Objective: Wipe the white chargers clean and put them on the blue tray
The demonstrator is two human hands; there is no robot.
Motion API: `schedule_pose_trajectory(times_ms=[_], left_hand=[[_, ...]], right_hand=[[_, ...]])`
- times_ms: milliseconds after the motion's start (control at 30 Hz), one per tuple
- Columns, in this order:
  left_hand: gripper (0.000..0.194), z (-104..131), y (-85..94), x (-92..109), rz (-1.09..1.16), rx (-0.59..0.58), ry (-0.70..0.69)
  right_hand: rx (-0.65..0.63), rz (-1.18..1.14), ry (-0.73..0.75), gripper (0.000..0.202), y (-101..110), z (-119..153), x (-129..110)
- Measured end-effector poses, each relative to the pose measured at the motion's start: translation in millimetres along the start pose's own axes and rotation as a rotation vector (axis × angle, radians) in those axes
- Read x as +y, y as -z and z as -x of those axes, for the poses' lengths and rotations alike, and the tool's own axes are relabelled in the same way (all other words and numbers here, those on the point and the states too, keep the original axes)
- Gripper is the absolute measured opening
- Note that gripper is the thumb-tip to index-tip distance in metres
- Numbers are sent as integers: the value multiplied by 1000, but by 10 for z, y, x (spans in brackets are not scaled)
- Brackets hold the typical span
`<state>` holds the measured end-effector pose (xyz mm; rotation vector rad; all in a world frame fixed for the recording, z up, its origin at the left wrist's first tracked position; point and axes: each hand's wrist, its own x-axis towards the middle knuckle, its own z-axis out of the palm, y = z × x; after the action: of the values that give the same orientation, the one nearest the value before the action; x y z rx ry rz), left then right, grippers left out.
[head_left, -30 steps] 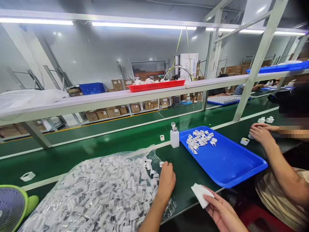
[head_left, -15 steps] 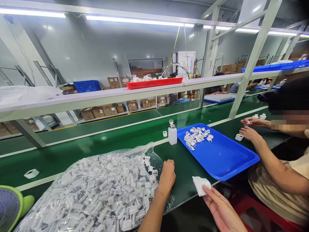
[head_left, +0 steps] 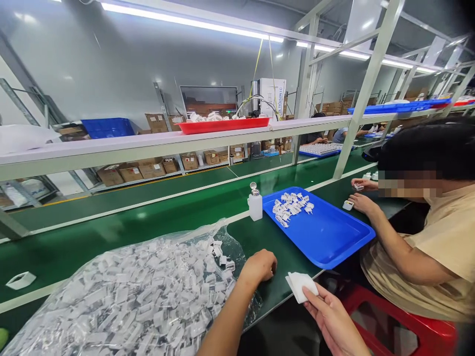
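Observation:
My right hand [head_left: 330, 309] pinches a folded white cloth [head_left: 302, 287] between thumb and fingers, just off the table's front edge. Over the green tabletop, my left hand [head_left: 261, 264] is closed with the fingers curled downward; whatever may be in them is hidden. Beside that forearm lies a clear plastic bag [head_left: 129, 296] full of white plastic housings, its mouth toward the hand. Several white plug pieces with pins [head_left: 291, 207] lie in a blue tray [head_left: 326, 235]. A white pump bottle [head_left: 255, 205] with its metal lid raised stands at the tray's left corner.
To the right sits a co-worker [head_left: 415, 247], hands on small white parts, above a red stool [head_left: 404, 311]. A shelf [head_left: 141, 148] crosses above the table, bearing a red tray [head_left: 226, 126]. One loose white housing [head_left: 21, 280] lies at the far left.
My left hand has turned and shifted slightly right, away from the bag's mouth. The cloth stays in my right hand. My view has swung a little to the right.

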<state>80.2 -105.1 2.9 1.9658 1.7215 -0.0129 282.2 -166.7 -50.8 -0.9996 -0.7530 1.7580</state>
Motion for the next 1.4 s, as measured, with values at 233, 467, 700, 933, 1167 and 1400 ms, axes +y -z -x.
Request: schedule_pose_trajectory(times_ms=[233,467,700,933,1167,1400], left_hand=[[56,72,1,-99,264,270,-7],[47,323,-687,-121,479,701,222],[32,159,-936,-61,430,663,71],[38,452,-1041,-219,408,598,-11],[45,464,-1133,-264,488,633,-102],[47,451,-1154,-254,486,623,-106]], right_hand=[[99,-28,-57,48,34,14,115],[145,272,5,52,411,15,494],[276,841,414,43,286,-2,358],[238,1015,767,29,103,-34,377],[-322,1190,915,45,-83,-91,477],[-471,1190,759,24,-111,-254,235]])
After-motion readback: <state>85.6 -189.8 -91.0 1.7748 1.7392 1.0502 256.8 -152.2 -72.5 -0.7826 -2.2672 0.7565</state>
